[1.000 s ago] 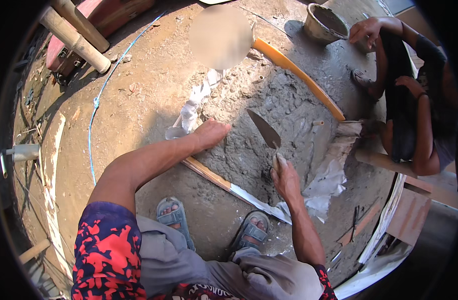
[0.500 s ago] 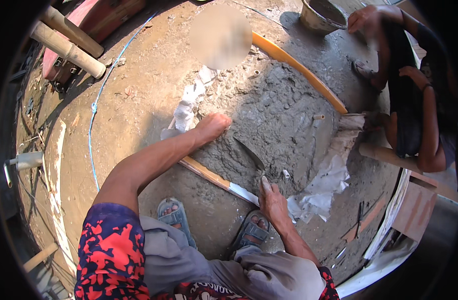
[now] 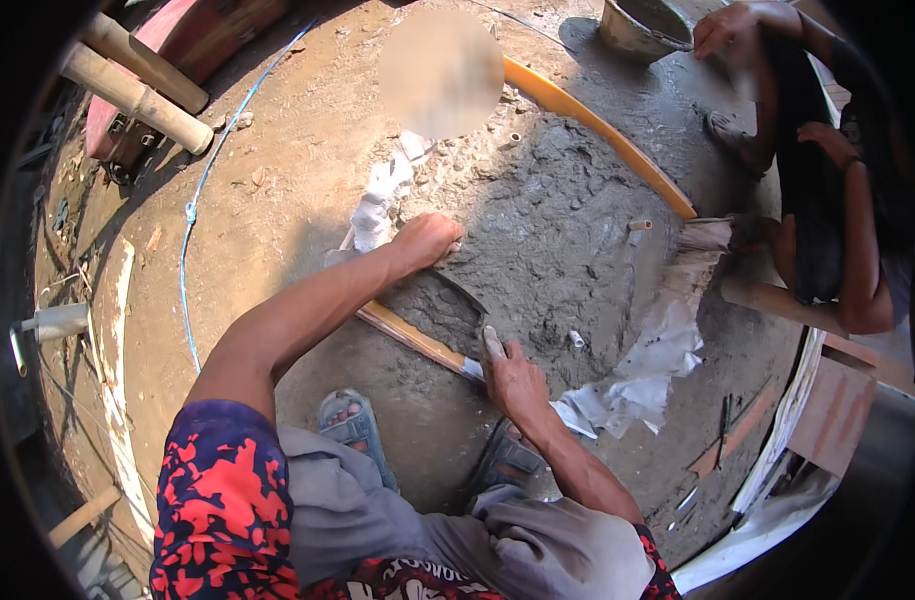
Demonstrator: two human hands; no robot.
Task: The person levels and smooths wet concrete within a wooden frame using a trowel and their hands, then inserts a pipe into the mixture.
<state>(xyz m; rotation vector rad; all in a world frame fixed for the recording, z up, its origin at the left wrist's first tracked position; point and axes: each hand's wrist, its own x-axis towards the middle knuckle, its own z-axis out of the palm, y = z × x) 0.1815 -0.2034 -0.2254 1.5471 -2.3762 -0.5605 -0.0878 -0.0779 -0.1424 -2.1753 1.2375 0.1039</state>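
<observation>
My right hand point(image 3: 515, 378) is closed around the handle of a trowel, its thumb stretched toward the blade. The dark trowel blade point(image 3: 460, 293) lies against wet grey concrete point(image 3: 568, 240) near the front board. At the concrete's left side, my left hand point(image 3: 428, 241) is curled closed; whatever its fingers hold, if anything, is hidden. Yellow-orange boards edge the slab, one along the front point(image 3: 415, 334) and one at the far right point(image 3: 598, 112). Short pale pipe stubs stick out of the concrete, one point(image 3: 577, 339) right of the trowel and another point(image 3: 639, 226) farther right.
Crumpled white sheeting point(image 3: 643, 375) lines the right edge, with more point(image 3: 378, 200) at the left. Another person point(image 3: 828, 190) crouches at the right near a bucket point(image 3: 646, 28). A blue rope point(image 3: 191, 212) crosses the ground at left, near bamboo poles point(image 3: 138, 95). A round blur hides part of the far side.
My right hand and the trowel have moved left along the front board, toward my left hand. My left hand has shifted only slightly up.
</observation>
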